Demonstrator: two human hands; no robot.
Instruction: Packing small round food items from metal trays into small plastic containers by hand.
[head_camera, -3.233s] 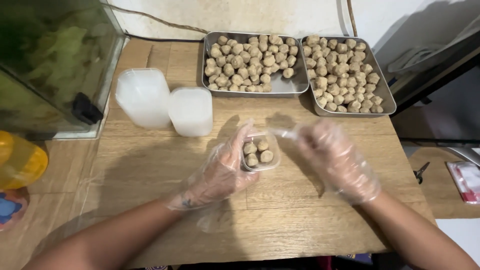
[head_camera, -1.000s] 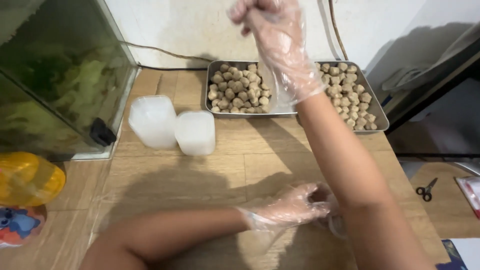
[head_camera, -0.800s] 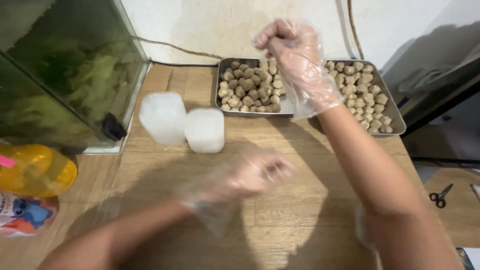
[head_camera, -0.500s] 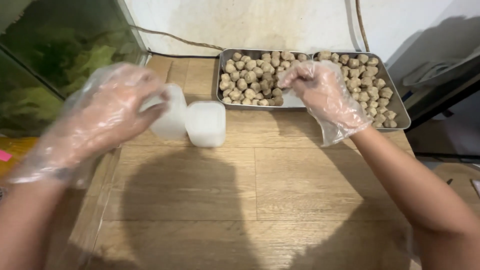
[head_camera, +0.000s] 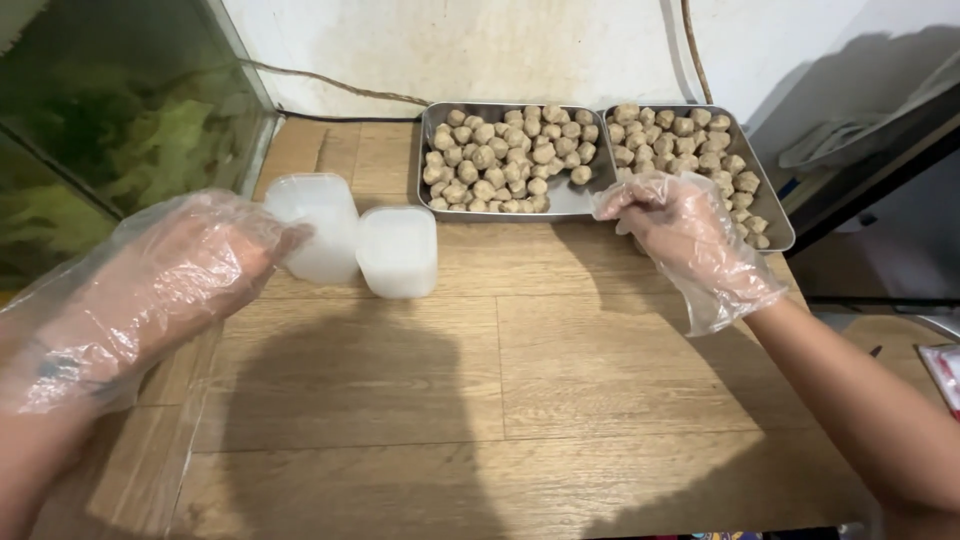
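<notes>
Both my hands wear loose clear plastic gloves. My left hand stretches in from the left with fingers extended, its fingertips at the side of a stack of clear plastic containers; it holds nothing. A second, lower stack of containers stands right beside the first. My right hand hovers at the front edge of the right metal tray, fingers curled together with nothing visible in them. The left metal tray and the right one both hold many brown balls.
A glass tank with green plants stands along the left edge of the wooden table. A cable runs along the wall behind the trays. A red and white packet lies off the table at the right.
My left hand has dropped lower and reached toward the container stack. My right hand has come down from high above the trays and shifted right, to the front of the right tray.
</notes>
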